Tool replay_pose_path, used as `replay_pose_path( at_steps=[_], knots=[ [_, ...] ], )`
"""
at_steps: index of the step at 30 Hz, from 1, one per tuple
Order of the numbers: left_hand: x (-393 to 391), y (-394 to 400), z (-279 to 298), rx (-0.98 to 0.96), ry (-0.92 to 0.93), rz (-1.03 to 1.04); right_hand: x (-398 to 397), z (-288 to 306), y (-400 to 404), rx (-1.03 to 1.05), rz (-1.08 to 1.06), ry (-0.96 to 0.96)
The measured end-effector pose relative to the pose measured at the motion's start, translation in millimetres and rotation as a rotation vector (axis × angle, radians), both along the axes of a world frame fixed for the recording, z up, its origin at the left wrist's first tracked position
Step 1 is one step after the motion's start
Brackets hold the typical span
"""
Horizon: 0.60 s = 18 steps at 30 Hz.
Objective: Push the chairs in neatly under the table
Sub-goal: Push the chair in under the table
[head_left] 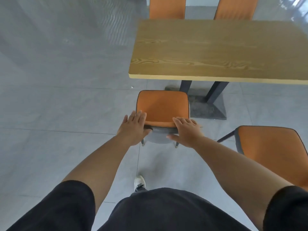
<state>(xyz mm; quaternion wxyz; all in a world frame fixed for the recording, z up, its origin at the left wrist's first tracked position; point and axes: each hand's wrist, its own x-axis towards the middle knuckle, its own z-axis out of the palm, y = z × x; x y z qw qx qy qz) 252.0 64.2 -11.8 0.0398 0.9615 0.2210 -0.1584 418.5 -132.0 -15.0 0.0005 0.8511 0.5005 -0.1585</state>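
Note:
An orange chair (162, 106) with a grey back stands just short of the near edge of the wooden table (216, 49), its seat outside the tabletop. My left hand (134, 128) lies flat on the left end of its backrest top, fingers spread. At the right end of the backrest my right hand (186, 130) rests with fingers over the top and thumb behind. A second orange chair (273, 152) stands pulled out at the right, farther from the table. Two more orange chair backs (167, 7) (235, 8) show beyond the table's far edge.
The table's dark legs and grey base plate (208, 107) sit under the near edge, right of the chair I touch. Grey tiled floor (66, 97) spreads wide to the left. My white shoe (139, 182) is on the floor behind the chair.

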Motion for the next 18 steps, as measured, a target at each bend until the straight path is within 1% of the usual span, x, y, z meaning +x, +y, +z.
replay_pose_path(
  at_steps=[2,5,8,13,18],
  knots=[
    [5.8,18.6,-7.5,-0.046,0.014,-0.088,-0.8,-1.1,5.1,0.006,-0.060,-0.013],
    [13.8,33.8,-17.3,-0.156,-0.032,-0.223,-1.6,-0.5,6.9,0.004,-0.086,-0.014],
    [17.5,41.9,-21.4,-0.271,-0.070,-0.222,-2.7,0.3,7.1,0.016,-0.117,0.012],
    [17.8,43.0,-20.9,-0.260,-0.094,-0.263,-2.9,2.3,8.7,-0.012,-0.131,0.043],
    [11.7,36.4,-19.0,-0.254,-0.140,-0.234,-6.8,6.0,10.9,-0.029,-0.151,0.072]
  ],
)
